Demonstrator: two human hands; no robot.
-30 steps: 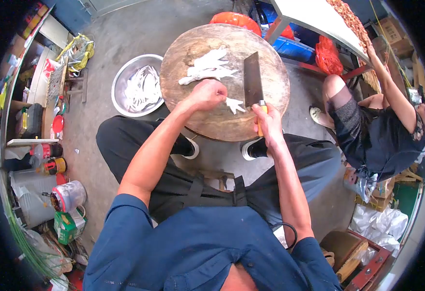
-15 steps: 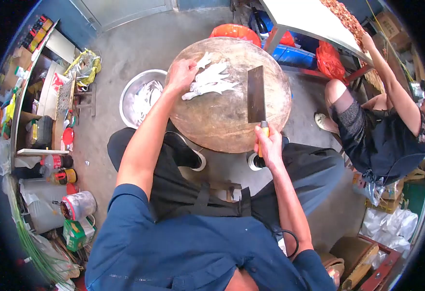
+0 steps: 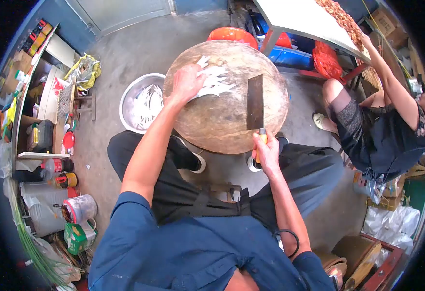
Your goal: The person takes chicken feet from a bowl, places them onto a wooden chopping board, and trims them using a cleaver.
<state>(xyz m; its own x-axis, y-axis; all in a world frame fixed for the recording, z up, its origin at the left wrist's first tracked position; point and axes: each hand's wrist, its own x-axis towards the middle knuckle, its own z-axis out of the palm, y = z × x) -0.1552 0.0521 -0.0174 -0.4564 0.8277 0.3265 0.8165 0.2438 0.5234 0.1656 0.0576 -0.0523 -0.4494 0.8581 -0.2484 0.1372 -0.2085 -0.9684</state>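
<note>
A pile of small whitish fish lies on a round wooden chopping block in front of me. My left hand covers the pile's left side, its fingers curled onto the fish and partly hidden from above. In my right hand is the yellow handle of a cleaver, gripped at the block's near edge. The cleaver's broad dark blade points away from me over the right half of the block, apart from the fish.
Left of the block, a metal basin holds more fish. Shelves of goods line the left side. At right sits another person, one hand at reddish pieces on a white table. Red bags lie behind the block.
My left hand has shifted right and slightly nearer, covering more of the fish. The cleaver and my right hand have come slightly toward me.
</note>
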